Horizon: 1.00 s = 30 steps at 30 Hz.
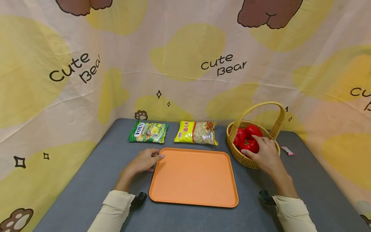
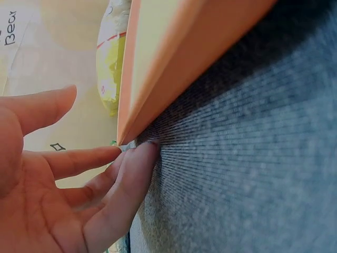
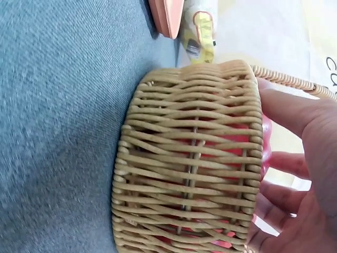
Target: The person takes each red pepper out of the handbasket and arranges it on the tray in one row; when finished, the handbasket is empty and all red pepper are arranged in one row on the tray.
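Note:
In the head view my left hand (image 1: 145,160) is beside the upper left corner of an orange tray (image 1: 194,177), its thumb tip over the rim. The left wrist view shows the fingers (image 2: 87,161) loosely bent near the tray corner; whether they touch it I cannot tell. My right hand (image 1: 268,155) reaches over the front rim of a wicker basket (image 1: 243,158) holding red bell peppers. Thumb and fingers are spread around the front pepper (image 1: 249,146). From the right wrist view, the basket wall (image 3: 189,158) hides most of the peppers, and the fingertips are at the rim.
Behind the tray lie a green snack bag (image 1: 149,132) and a yellow bag (image 1: 197,132) with pale contents. A small pink-and-white packet (image 1: 287,150) lies right of the basket, whose tall handle (image 1: 262,104) arches upward. A printed cloth (image 1: 179,64) hangs behind the grey table (image 1: 185,219).

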### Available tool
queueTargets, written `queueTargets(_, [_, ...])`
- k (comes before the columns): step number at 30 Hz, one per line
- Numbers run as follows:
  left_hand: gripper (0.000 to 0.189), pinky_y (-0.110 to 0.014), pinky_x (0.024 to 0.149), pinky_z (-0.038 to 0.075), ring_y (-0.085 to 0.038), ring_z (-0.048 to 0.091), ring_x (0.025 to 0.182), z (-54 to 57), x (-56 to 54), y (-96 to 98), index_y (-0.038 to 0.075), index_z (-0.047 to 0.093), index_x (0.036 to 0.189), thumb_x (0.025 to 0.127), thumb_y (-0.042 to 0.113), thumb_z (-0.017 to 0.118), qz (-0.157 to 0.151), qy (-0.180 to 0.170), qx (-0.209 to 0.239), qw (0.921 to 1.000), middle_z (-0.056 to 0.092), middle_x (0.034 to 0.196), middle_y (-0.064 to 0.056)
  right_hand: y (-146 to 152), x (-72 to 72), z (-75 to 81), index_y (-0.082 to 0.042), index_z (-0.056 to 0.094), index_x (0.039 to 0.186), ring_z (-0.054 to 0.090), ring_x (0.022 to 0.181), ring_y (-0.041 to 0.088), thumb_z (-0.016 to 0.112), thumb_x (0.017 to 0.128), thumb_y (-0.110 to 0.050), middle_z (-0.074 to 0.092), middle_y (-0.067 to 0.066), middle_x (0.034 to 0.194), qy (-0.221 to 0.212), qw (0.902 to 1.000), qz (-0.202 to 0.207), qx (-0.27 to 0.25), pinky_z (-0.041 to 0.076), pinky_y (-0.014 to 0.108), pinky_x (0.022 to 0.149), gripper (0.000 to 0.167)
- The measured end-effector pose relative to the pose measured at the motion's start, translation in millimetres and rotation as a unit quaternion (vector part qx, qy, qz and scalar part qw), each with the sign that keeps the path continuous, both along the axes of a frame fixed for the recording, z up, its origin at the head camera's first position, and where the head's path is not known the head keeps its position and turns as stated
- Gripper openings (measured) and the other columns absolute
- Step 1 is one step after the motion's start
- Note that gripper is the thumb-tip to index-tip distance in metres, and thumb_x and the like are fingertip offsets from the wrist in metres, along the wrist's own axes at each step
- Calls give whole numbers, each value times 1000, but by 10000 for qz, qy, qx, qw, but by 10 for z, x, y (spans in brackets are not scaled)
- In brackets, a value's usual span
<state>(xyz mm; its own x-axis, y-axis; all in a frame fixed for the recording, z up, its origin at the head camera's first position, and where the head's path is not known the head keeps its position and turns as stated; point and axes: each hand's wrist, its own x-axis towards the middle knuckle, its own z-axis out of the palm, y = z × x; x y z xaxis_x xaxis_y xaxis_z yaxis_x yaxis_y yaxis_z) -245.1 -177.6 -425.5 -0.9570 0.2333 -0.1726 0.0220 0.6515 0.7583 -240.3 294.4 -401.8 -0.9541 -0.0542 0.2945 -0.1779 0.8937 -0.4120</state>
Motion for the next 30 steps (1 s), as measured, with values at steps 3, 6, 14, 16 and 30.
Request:
queueTargets(3, [59,-35,65,65,-23,70,99,-4,6,-1,-7,52,150,108,35,61,-92,-50,107,9999,61,138,-25,-15,0,-18,4,50,150,39,126,55,82,91,-40,49,38,143,-34,10000,-56,6,47,75,98,80])
queueTargets(6, [57,-36,63,65,-24,70,102,-3,15,-4,-6,53,149,108,34,60,-128,-103,181,9997,63,134,-23,-28,-1,-32,4,50,150,39,127,56,82,91,-39,49,38,144,-45,9999,-104,8,47,75,99,79])
queueTargets(14, [56,-37,61,65,-26,70,103,-10,19,-1,-7,50,151,108,28,62,-15,-214,243,9995,61,136,-23,-32,7,-43,3,50,151,40,126,55,82,90,-36,50,37,145,-66,9998,-166,52,50,75,96,79])
queueTargets(16, [56,-36,61,65,-27,69,106,-12,17,2,-7,50,151,107,26,63,22,-214,247,9995,60,138,-24,-28,15,-38,2,50,151,41,126,54,82,90,-37,51,37,145,-35,9999,-153,18,50,75,95,79])
queueTargets(30, [55,-37,62,66,-22,68,94,-38,2,8,-6,53,148,95,0,66,170,-302,387,9987,61,132,-21,2,155,233,0,46,156,42,134,59,81,93,-38,47,34,154,167,9974,-115,-696,51,77,96,81])
